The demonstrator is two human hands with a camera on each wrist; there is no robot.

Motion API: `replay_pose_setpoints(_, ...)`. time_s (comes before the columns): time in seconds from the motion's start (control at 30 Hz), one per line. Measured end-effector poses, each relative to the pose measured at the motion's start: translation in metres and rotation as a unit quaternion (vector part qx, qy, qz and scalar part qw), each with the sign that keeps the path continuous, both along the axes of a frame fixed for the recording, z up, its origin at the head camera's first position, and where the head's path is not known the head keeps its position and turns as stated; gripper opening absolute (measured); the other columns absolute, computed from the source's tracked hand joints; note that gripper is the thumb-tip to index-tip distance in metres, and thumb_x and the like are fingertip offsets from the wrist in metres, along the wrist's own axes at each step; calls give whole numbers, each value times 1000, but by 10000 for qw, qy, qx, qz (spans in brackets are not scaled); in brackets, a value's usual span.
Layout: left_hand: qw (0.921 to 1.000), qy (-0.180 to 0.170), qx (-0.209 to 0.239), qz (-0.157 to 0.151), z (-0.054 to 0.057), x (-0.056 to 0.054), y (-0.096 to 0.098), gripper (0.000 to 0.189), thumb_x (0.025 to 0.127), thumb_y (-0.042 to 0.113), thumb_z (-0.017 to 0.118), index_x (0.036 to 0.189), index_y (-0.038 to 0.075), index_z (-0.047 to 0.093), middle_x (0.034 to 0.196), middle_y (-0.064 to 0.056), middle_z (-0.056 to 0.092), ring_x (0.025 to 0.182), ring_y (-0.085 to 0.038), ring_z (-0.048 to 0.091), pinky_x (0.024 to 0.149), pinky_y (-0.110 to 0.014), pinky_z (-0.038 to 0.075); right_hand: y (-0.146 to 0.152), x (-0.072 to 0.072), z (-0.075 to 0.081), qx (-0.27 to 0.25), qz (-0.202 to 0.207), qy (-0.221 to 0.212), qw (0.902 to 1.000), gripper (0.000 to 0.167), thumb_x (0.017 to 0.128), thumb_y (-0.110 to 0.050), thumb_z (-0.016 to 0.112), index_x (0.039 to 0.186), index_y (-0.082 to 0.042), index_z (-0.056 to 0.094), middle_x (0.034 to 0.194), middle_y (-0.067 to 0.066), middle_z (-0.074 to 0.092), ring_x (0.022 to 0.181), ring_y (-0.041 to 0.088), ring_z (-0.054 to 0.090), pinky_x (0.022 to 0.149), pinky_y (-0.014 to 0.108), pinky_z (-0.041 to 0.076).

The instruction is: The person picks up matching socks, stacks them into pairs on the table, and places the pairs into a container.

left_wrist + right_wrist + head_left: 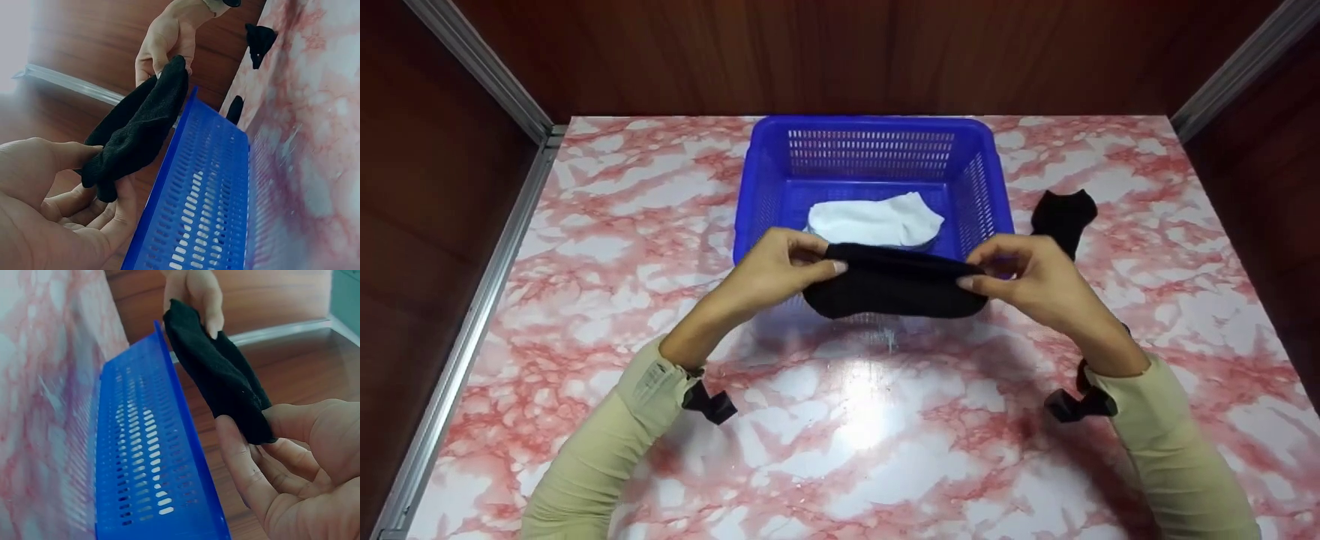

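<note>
A folded black sock (896, 289) is stretched between both hands above the near rim of a blue plastic basket (746, 187). My left hand (780, 266) pinches its left end between thumb and fingers. At the other end my right hand (1024, 274) grips it the same way. Both wrist views show the sock (140, 129) in the air beside the basket's slotted wall (140, 455). Inside the basket lie white socks (877, 220), stacked flat, their near side partly hidden by the black sock.
Another black sock (1063, 217) lies on the red-and-white marbled table (652, 195), right of the basket. Dark wood panels (847, 56) enclose the table at the back and sides, with metal strips (484, 67) along their corners.
</note>
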State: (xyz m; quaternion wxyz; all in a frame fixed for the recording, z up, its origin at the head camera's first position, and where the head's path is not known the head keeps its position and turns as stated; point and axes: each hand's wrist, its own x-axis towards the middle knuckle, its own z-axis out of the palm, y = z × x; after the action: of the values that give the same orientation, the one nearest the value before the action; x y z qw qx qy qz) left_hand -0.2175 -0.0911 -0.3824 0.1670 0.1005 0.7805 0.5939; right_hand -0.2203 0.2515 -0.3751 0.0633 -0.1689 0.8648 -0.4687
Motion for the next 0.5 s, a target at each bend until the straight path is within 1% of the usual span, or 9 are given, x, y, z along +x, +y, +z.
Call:
replay_pose_setpoints(0.1, 10000, -38, 77, -26, 1, -7, -2, 22, 94, 14, 75, 110, -2, 78, 97, -11, 79, 78, -8, 73, 70, -20, 59, 0, -6, 3, -121, 76, -75, 9999, 14, 87, -11, 85, 97, -6, 77, 85, -7, 71, 72, 7, 67, 62, 19, 55)
replay_pose_setpoints(0.2, 9999, -86, 68, -109, 2, -13, -5, 22, 94, 12, 76, 110, -3, 77, 97, -12, 79, 80, -9, 75, 73, -21, 61, 0, -12, 6, -146, 193, -207, 9995, 15, 87, -11, 86, 97, -5, 77, 88, -6, 72, 75, 8, 70, 65, 19, 57)
replay_pose_setpoints(0.3, 9998, -82, 20, -175, 3, -18, -7, 22, 93, 12, 78, 109, -2, 78, 94, -8, 79, 80, -9, 75, 73, -22, 62, 1, -17, 8, -37, 296, -296, 9991, 15, 87, -12, 86, 98, -6, 77, 89, -6, 72, 76, 8, 71, 65, 20, 57)
replay_pose_setpoints(0.5, 9994, 120, -109, -299, 8, -28, -8, 20, 92, 15, 80, 107, 2, 79, 90, -2, 79, 79, -8, 74, 72, -21, 60, 2, -28, 14, 126, 434, -376, 9983, 16, 87, -14, 86, 98, -6, 77, 87, -9, 72, 76, 5, 69, 62, 19, 54)
